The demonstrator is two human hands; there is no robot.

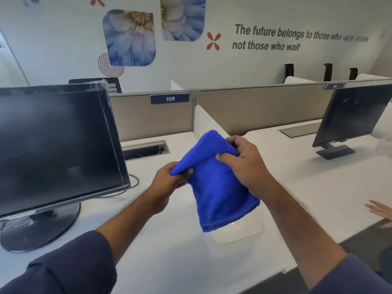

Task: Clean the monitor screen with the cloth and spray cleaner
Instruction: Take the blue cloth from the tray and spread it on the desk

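A bright blue microfibre cloth [214, 194] hangs in the air above the white desk, held by both hands. My left hand [169, 183] pinches its lower left fold. My right hand [244, 164] grips its upper right part with curled fingers. The black monitor [55, 145] stands at the left on a round base, its dark screen switched off and facing right of me. No spray bottle is in view.
A clear plastic container [239, 232] lies on the desk [307, 187] under the cloth. A second monitor [352, 115] stands at the far right. Another person's hand [379, 209] shows at the right edge. A cable slot [146, 148] and beige dividers lie behind.
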